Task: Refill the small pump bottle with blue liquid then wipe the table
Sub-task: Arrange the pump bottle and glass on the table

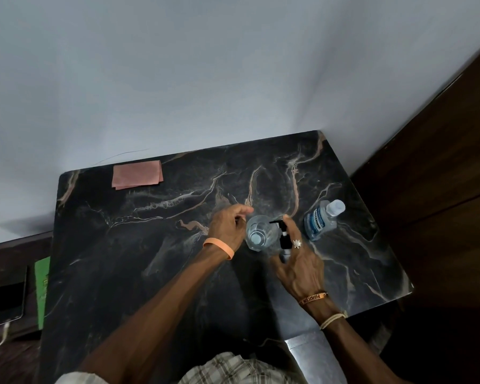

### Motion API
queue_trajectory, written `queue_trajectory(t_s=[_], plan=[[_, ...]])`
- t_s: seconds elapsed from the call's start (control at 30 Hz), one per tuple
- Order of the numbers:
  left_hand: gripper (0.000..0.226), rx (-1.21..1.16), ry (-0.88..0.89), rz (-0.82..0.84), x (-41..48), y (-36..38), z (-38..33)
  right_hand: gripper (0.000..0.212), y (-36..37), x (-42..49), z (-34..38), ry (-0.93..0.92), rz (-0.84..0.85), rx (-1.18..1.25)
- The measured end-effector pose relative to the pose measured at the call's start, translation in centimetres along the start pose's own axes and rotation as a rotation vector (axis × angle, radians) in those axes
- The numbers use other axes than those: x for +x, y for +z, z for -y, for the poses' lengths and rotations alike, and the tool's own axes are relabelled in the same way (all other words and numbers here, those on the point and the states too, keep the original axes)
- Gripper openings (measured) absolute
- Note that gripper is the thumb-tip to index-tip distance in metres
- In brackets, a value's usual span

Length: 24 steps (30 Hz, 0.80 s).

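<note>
A small clear bottle point(259, 232) stands open-topped on the dark marble table point(155, 245), seen from above. My left hand point(229, 224) curls its fingers round the bottle's left side. My right hand point(297, 261) holds the black pump head point(283, 235) just right of the bottle's mouth, its tube hidden behind my fingers. A larger bottle of blue liquid point(320, 218) with a clear cap stands to the right, untouched. A folded pink cloth point(137, 174) lies at the table's far left corner.
A pale wall runs behind the table and a dark wooden panel point(441, 162) stands at the right. Left of the table, a lower surface holds a phone point(10, 296) with a cable and a green item point(42, 286).
</note>
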<state>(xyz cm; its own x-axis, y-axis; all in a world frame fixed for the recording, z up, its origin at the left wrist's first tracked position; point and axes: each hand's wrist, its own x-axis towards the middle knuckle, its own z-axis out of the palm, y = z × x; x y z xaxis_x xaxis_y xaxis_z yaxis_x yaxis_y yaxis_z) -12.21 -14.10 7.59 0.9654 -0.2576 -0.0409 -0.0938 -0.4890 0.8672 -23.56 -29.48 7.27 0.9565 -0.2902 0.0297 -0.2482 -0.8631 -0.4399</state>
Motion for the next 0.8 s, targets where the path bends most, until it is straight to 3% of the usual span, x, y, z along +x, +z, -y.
queue_trajectory(t_s=[0.07,0.2,0.37,0.53,0.7,0.8], plan=[[0.027,0.009,-0.006,0.001,-0.04,0.0,-0.03,0.086,-0.06,0.18,-0.08,-0.019,0.021,-0.071],[0.027,0.003,-0.004,0.008,0.01,0.07,-0.02,0.087,0.0,0.22,0.0,0.014,0.051,0.048],[0.027,0.019,0.005,0.007,-0.02,-0.15,-0.1,0.088,-0.08,-0.01,0.24,-0.009,-0.061,0.07],[0.027,0.021,-0.009,0.015,0.04,-0.11,-0.02,0.081,-0.12,-0.12,-0.15,0.012,0.102,-0.116],[0.026,0.01,-0.003,0.021,0.0,-0.04,0.19,0.089,0.01,-0.34,-0.23,0.035,0.006,-0.037],[0.027,0.026,-0.01,0.024,-0.04,-0.04,0.37,0.09,-0.13,-0.17,-0.42,-0.001,0.102,-0.116]])
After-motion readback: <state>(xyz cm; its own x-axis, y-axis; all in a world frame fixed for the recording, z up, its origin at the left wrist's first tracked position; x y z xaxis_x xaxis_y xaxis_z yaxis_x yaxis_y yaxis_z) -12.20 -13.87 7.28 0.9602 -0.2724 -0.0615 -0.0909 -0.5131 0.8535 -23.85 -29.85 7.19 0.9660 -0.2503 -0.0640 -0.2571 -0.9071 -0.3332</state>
